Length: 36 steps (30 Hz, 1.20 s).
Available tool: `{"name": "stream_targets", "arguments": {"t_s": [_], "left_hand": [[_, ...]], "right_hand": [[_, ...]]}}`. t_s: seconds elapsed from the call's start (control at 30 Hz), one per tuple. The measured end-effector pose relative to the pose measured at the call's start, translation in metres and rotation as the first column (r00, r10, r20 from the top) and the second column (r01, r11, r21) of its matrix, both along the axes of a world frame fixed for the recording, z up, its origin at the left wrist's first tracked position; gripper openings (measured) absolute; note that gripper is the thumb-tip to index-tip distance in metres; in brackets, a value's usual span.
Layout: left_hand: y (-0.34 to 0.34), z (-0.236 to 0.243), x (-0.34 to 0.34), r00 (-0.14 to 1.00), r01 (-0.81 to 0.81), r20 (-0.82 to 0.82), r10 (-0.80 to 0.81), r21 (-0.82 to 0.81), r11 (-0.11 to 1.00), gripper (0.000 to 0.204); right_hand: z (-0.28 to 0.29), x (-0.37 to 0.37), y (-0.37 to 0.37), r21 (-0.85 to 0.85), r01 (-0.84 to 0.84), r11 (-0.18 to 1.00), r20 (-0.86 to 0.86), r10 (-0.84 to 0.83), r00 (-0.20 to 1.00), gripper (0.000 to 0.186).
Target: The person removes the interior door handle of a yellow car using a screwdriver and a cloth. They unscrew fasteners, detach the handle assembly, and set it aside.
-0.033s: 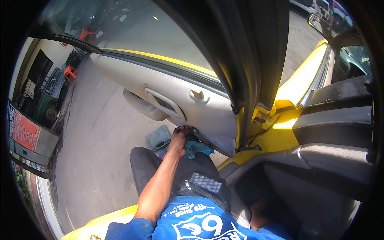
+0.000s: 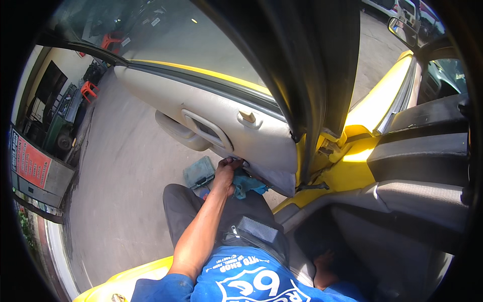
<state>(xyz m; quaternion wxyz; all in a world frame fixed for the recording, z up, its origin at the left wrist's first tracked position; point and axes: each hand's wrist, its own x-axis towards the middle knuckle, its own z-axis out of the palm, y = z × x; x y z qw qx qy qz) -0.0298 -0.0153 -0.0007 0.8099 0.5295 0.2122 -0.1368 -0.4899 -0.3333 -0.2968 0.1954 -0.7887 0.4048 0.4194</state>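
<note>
One left hand (image 2: pixel 225 173) touches one door panel (image 2: pixel 221 118); one teal cloth (image 2: pixel 246 185) beside it.

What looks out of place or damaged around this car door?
The grey door panel looks pulled away at its lower rear corner, where the left hand grips its bottom edge over a teal cloth. A grey case lies on the pavement.

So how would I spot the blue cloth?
Find the open car door's grey inner panel and follow it down to its bottom edge. There the left hand reaches up, and the blue cloth sits bunched just beside it, the only bright turquoise thing there.
</note>
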Motion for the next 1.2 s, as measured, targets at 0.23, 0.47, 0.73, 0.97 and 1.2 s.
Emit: {"name": "stream_targets", "arguments": {"t_s": [0.23, 0.47, 0.73, 0.97, 1.2], "left_hand": [[0.006, -0.008, 0.004, 0.994, 0.064, 0.095, -0.061, -0.028, 0.998, 0.031], [0.013, 0.004, 0.012, 0.981, 0.187, 0.058, -0.185, -0.036, 0.982, 0.027], [0.020, -0.004, 0.020, 0.988, 0.147, 0.051, -0.143, -0.065, 0.987, 0.036], [0.018, -0.013, 0.014, 0.984, 0.073, 0.163, -0.070, -0.009, 0.997, 0.051], [0.033, -0.022, 0.024, 0.956, 0.210, 0.169, -0.240, 0.178, 0.962, 0.043]], "right_hand": [[-0.005, -0.021, -0.007, -0.161, 0.113, 0.980, 0.344, -0.052, 0.938, 0.045], [0.176, 0.096, 0.018, 0.361, -0.129, 0.924, 0.691, -0.171, 0.703, 0.028], [0.374, 0.264, 0.082, 0.070, -0.635, 0.769, 0.951, 0.141, 0.277, 0.051], [0.386, 0.314, 0.136, -0.034, -0.348, 0.937, 0.996, 0.060, 0.065, 0.037], [0.385, 0.309, 0.144, 0.084, -0.224, 0.971, 0.991, -0.057, 0.121, 0.036]]}}
